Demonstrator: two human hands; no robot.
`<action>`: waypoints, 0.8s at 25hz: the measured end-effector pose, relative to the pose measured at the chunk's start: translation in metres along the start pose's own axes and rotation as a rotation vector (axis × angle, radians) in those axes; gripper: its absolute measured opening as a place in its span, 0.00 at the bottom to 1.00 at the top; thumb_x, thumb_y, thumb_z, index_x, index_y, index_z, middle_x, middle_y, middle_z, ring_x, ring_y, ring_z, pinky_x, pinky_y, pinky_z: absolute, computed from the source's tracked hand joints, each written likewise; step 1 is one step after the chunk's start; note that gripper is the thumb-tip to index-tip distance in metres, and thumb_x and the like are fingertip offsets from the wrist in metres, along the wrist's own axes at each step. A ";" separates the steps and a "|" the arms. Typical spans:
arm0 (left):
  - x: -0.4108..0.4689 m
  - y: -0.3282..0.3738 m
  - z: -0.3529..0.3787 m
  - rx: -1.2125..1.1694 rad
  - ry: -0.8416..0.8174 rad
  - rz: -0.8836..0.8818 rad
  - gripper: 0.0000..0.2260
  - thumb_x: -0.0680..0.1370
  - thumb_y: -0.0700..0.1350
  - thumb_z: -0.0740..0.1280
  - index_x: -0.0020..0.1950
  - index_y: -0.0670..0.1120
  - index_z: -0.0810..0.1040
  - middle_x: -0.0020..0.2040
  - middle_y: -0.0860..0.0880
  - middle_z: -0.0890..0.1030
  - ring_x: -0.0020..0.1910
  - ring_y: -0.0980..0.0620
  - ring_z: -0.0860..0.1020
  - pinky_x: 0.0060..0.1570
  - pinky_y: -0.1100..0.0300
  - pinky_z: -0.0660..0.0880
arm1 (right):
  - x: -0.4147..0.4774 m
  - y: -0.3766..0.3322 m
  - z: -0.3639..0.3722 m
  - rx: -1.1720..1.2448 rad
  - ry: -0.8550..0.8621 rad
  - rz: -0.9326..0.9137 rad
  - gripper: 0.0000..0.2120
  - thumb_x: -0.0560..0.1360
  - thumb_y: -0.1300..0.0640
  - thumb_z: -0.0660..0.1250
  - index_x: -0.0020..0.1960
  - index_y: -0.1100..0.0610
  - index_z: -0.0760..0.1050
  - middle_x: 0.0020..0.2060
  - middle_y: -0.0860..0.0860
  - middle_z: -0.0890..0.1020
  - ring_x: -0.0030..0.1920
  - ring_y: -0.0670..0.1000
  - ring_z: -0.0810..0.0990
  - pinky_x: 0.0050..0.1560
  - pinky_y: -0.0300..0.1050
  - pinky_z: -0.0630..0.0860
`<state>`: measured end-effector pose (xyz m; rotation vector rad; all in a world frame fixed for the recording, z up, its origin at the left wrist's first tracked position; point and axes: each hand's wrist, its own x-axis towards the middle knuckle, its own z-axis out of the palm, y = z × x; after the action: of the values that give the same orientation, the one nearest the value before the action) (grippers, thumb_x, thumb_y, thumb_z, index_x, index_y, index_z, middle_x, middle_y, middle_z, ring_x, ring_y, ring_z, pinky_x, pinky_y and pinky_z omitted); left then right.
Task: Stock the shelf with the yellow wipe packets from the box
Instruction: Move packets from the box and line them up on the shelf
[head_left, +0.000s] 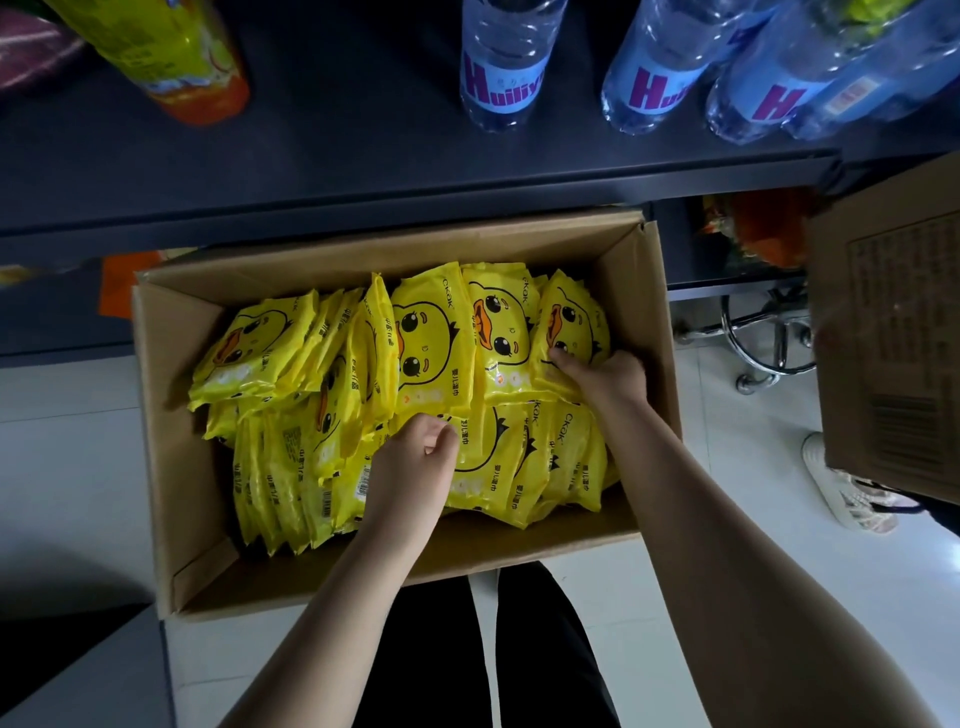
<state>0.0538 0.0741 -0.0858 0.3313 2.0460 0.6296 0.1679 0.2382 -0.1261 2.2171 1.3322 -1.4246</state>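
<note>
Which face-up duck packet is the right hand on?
The rightmost packet in the far row, beside the box's right wall; the right hand grips its near end. Its two face-up neighbours lie untouched.

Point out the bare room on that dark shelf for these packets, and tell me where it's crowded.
Widest free patch: the dark shelf between the yellow-orange bottle and the leftmost water bottle. A bare strip also runs along the shelf's front edge, before all the bottles. Crowded: the right end, where the other water bottles stand close together.
</note>
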 end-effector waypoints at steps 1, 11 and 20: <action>0.000 0.001 0.003 -0.034 -0.009 -0.008 0.07 0.78 0.45 0.61 0.51 0.45 0.77 0.51 0.47 0.82 0.53 0.50 0.79 0.53 0.49 0.77 | 0.000 0.002 0.002 -0.008 0.030 -0.026 0.34 0.68 0.45 0.73 0.66 0.62 0.69 0.62 0.58 0.75 0.62 0.58 0.74 0.54 0.45 0.71; -0.004 0.027 0.051 -0.669 -0.069 -0.298 0.11 0.79 0.45 0.62 0.55 0.39 0.76 0.46 0.47 0.80 0.47 0.51 0.79 0.44 0.61 0.77 | -0.018 -0.026 -0.025 0.599 -0.166 0.344 0.18 0.73 0.64 0.69 0.61 0.62 0.71 0.58 0.59 0.78 0.60 0.58 0.76 0.54 0.52 0.74; 0.011 0.050 0.101 -1.117 0.049 -0.521 0.24 0.73 0.48 0.69 0.63 0.35 0.71 0.57 0.40 0.79 0.55 0.48 0.78 0.51 0.60 0.77 | -0.032 -0.034 -0.065 0.747 -0.246 0.098 0.15 0.75 0.59 0.67 0.61 0.58 0.72 0.51 0.57 0.82 0.47 0.58 0.82 0.45 0.60 0.78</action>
<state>0.1334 0.1514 -0.1097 -0.8354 1.4285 1.2965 0.1787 0.2768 -0.0568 2.3228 0.6507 -2.3363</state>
